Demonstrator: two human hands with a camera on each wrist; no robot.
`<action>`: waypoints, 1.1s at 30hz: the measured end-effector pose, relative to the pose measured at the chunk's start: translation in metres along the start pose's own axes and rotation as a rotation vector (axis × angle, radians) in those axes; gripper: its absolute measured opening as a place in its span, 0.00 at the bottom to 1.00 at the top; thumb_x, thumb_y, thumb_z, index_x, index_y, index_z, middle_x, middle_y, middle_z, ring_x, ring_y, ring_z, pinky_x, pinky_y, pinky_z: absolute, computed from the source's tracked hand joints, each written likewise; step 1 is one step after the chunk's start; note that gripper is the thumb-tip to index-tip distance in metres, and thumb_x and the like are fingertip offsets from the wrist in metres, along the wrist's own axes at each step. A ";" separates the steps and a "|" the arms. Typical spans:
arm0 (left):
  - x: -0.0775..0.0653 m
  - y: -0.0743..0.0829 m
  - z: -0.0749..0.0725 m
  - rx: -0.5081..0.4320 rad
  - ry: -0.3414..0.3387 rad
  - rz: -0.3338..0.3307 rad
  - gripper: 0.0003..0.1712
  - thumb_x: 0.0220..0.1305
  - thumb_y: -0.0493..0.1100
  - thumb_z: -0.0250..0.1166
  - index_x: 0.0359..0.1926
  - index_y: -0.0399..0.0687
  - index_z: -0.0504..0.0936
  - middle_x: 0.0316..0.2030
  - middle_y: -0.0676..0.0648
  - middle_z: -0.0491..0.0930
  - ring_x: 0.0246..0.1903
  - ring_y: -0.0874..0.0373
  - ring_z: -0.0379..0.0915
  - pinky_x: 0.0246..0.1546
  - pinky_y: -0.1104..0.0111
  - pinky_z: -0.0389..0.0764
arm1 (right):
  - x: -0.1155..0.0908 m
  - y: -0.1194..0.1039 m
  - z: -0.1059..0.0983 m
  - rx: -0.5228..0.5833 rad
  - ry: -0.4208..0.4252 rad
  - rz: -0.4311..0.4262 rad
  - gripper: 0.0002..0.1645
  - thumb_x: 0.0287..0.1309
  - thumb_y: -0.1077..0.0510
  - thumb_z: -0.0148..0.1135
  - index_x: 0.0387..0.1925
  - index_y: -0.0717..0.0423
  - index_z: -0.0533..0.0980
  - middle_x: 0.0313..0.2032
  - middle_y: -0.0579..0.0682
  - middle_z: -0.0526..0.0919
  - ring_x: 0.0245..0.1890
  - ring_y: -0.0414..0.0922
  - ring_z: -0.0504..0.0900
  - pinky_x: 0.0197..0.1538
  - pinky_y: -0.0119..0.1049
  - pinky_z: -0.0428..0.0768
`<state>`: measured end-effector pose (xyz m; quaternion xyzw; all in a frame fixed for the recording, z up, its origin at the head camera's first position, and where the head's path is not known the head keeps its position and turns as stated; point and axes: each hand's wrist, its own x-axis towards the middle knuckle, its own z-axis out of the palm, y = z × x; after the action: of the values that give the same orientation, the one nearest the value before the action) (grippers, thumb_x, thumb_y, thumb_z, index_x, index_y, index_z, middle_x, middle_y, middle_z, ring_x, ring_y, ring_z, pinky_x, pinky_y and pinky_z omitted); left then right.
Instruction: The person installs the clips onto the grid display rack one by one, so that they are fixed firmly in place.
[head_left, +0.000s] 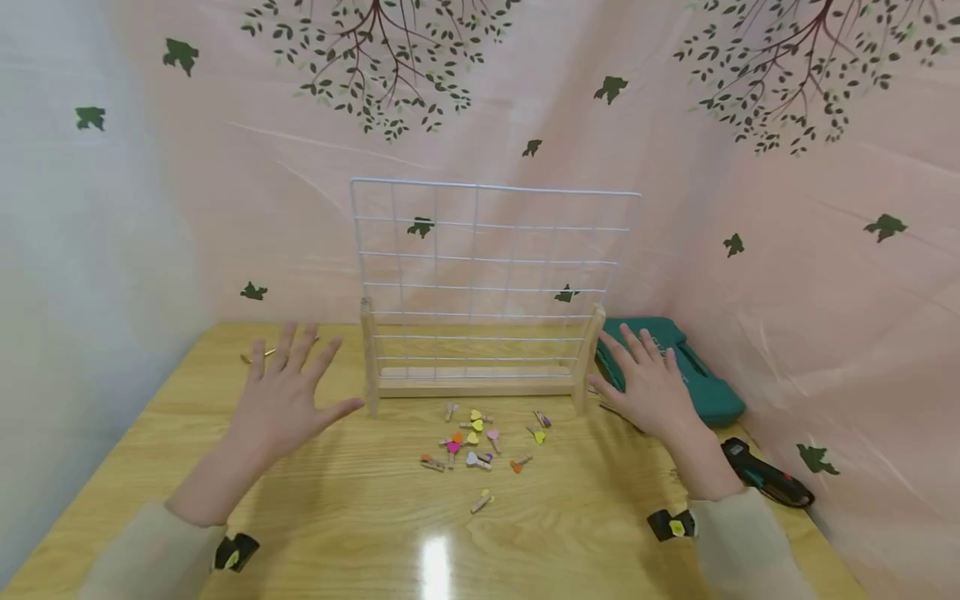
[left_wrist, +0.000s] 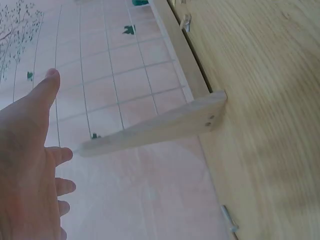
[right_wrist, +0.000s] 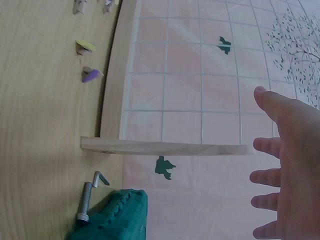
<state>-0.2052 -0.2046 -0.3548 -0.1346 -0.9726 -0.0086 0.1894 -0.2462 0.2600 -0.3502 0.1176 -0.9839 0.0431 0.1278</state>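
Observation:
My left hand [head_left: 281, 408] is spread above the table, left of a white wire grid [head_left: 476, 258] in a wooden stand [head_left: 480, 387]. On the other side my right hand [head_left: 651, 385] is spread too, near the stand's right post [head_left: 588, 354]. Neither hand holds anything. Several small wooden clothespins with coloured hearts lie loose in front of the stand, among them a yellow one [head_left: 482, 500], a magenta one [head_left: 452, 450] and an orange one [head_left: 519, 463]. In the left wrist view the left post [left_wrist: 150, 127] stands beyond the fingers.
A green case [head_left: 708, 379] lies behind the right hand, with a black and green power tool [head_left: 767, 475] nearer on the right. A bolt and bent hex key [right_wrist: 85, 200] lie by the case. A thin brass-coloured piece [head_left: 262, 354] is behind the left hand. Printed cloth hangs behind.

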 end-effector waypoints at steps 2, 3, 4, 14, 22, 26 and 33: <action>0.004 0.004 -0.001 0.012 -0.018 0.028 0.53 0.48 0.79 0.40 0.68 0.54 0.48 0.69 0.43 0.34 0.66 0.50 0.16 0.61 0.45 0.26 | 0.007 0.003 -0.003 0.007 0.009 0.001 0.46 0.52 0.27 0.41 0.68 0.41 0.45 0.68 0.57 0.44 0.67 0.60 0.41 0.58 0.67 0.43; 0.006 0.007 -0.001 0.021 -0.022 0.045 0.54 0.48 0.80 0.40 0.68 0.54 0.47 0.69 0.44 0.34 0.66 0.50 0.17 0.61 0.45 0.27 | 0.011 0.005 -0.004 0.004 0.015 0.001 0.47 0.52 0.27 0.41 0.68 0.41 0.45 0.68 0.57 0.45 0.66 0.60 0.41 0.58 0.67 0.44; 0.008 0.010 0.000 0.019 -0.030 0.067 0.54 0.48 0.79 0.40 0.69 0.54 0.46 0.69 0.44 0.33 0.66 0.50 0.17 0.62 0.46 0.27 | 0.014 0.007 -0.004 0.007 0.020 0.004 0.47 0.52 0.27 0.41 0.68 0.42 0.46 0.68 0.58 0.46 0.66 0.60 0.41 0.58 0.67 0.44; 0.022 0.041 0.051 -0.087 -0.153 0.300 0.56 0.48 0.77 0.46 0.68 0.48 0.46 0.69 0.44 0.37 0.67 0.46 0.30 0.63 0.48 0.42 | 0.050 0.021 0.001 0.269 0.018 0.055 0.49 0.55 0.33 0.48 0.68 0.41 0.34 0.69 0.57 0.39 0.65 0.62 0.44 0.57 0.66 0.49; 0.013 0.064 0.092 -0.256 -0.224 0.482 0.54 0.44 0.68 0.60 0.66 0.42 0.54 0.66 0.40 0.50 0.65 0.42 0.43 0.61 0.48 0.53 | 0.070 0.024 0.025 0.559 -0.013 0.094 0.52 0.55 0.35 0.49 0.67 0.41 0.28 0.69 0.55 0.38 0.66 0.60 0.44 0.59 0.62 0.52; 0.010 0.068 0.102 -0.321 -0.239 0.534 0.46 0.46 0.64 0.61 0.61 0.40 0.64 0.62 0.39 0.60 0.62 0.43 0.53 0.59 0.50 0.58 | 0.075 0.023 0.041 0.658 -0.012 0.115 0.52 0.54 0.33 0.49 0.67 0.40 0.30 0.68 0.57 0.43 0.64 0.61 0.52 0.57 0.58 0.60; 0.009 0.065 0.118 -0.467 -0.161 0.574 0.20 0.49 0.53 0.65 0.41 0.48 0.82 0.45 0.49 0.77 0.47 0.56 0.69 0.50 0.63 0.71 | 0.075 0.017 0.055 0.778 0.156 0.012 0.41 0.58 0.46 0.53 0.67 0.32 0.43 0.64 0.55 0.58 0.62 0.55 0.60 0.55 0.53 0.67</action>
<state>-0.2394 -0.1315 -0.4636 -0.4414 -0.8790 -0.1659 0.0712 -0.3335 0.2537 -0.3846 0.1481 -0.8820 0.4222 0.1478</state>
